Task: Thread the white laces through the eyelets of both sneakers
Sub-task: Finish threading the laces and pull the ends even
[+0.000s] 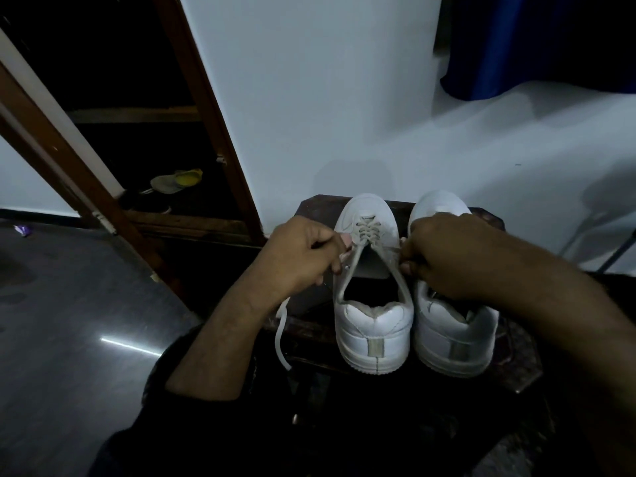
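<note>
Two white sneakers stand side by side, heels toward me, on a dark wooden stool (316,208). The left sneaker (373,325) has a white lace (368,232) crossed through its front eyelets. My left hand (303,253) grips one end of that lace at the shoe's left side; the loose tail (281,333) hangs down below my wrist. My right hand (447,256) pinches the other end of the lace at the shoe's right side. It covers the middle of the right sneaker (454,335), so that shoe's eyelets are hidden.
A white wall (327,98) rises just behind the stool. To the left is a dark wooden shoe rack (192,222) with a yellow-grey shoe (177,180) inside. Glossy grey floor (69,321) lies at the left. A blue curtain (516,46) hangs at the upper right.
</note>
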{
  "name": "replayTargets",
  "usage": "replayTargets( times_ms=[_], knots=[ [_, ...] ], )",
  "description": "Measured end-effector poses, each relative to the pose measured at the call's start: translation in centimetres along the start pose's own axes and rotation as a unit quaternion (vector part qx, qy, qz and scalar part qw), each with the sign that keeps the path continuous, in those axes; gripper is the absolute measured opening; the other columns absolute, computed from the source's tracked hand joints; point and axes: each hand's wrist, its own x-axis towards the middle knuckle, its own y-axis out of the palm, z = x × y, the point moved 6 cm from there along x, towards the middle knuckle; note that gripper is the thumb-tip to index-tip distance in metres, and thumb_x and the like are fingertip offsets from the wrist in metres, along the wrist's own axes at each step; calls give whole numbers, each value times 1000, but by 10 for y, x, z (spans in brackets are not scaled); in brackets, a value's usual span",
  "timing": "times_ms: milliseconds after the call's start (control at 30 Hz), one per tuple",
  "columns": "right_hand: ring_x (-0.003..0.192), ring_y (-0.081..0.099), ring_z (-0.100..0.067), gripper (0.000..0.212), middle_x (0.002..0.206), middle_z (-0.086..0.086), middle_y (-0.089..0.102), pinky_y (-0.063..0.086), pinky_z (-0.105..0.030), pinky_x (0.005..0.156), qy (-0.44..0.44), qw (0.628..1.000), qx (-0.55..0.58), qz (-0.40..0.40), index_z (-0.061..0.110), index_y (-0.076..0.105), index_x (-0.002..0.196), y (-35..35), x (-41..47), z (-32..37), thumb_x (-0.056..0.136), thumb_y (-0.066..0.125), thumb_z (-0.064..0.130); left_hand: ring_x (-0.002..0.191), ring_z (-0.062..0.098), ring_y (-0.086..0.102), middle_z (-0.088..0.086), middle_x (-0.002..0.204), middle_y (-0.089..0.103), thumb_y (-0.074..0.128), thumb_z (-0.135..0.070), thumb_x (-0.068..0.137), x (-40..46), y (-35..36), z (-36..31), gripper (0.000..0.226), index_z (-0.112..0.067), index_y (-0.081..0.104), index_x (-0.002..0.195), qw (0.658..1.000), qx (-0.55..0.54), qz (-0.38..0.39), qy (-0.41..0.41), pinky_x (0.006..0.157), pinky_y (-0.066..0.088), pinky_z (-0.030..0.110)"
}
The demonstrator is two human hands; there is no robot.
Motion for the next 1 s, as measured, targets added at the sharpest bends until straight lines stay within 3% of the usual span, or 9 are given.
replayTargets(
  times_ms=[200,333,433,500,633,700,767,900,1000],
  knots=[
    [94,59,-24,25,96,-4,59,47,-43,85,-2,963,260,-63,13,62,96,-3,10,2,103,46,31,64,6,58,2,69,63,55,-22,106,2,13,-6,36,-9,70,77,978,-199,-60,-18,53,43,18],
    [99,68,-6,23,103,4,75,53,-24,88,26,839,532,-112,19,71,112,-6,12,6,104,52,29,94,27,72,15,100,76,61,-24,103,11,17,-8,24,-6,76,106,947,-307,-90,-12,84,58,37],
    [86,72,-8,17,92,0,78,56,-25,80,77,748,648,-120,16,74,102,0,18,4,101,59,25,104,31,73,17,108,76,65,-21,101,15,20,-11,20,-7,76,111,938,-335,-87,-34,86,56,36],
    [77,71,-10,14,85,-2,77,56,-29,74,112,758,630,-126,18,73,97,3,21,-1,98,64,29,101,29,73,20,108,76,68,-15,99,16,22,-14,17,-4,75,109,937,-339,-79,-38,85,59,35],
    [76,61,-8,15,84,9,66,45,-25,67,116,889,425,-125,23,62,100,0,23,-3,93,68,34,83,27,70,28,99,73,64,-10,100,16,23,-10,13,-2,70,91,934,-341,-84,-60,73,59,31],
    [75,60,-8,16,86,9,65,43,-25,66,111,888,427,-126,24,58,104,2,24,-1,93,69,29,81,24,71,20,90,75,61,-8,102,16,24,-5,17,-7,69,87,923,-366,-88,-82,68,61,27],
    [73,62,-13,20,85,4,68,45,-28,66,123,837,518,-127,22,58,108,4,24,-2,92,68,18,79,21,73,11,87,76,60,-7,102,15,22,-3,15,-9,67,89,914,-385,-96,-89,65,60,28],
    [67,62,-13,14,81,-4,70,51,-24,60,133,616,770,-95,16,58,106,4,25,2,98,58,3,83,25,75,16,100,78,58,-9,103,15,20,-10,16,3,63,113,885,-449,-103,-66,70,63,31],
    [54,54,-9,18,73,1,69,48,-23,57,139,559,797,-181,16,60,99,-9,23,-13,101,49,2,75,19,75,12,98,79,54,-14,106,16,12,-18,9,-7,59,107,872,-474,-120,-21,66,61,32]
  ],
)
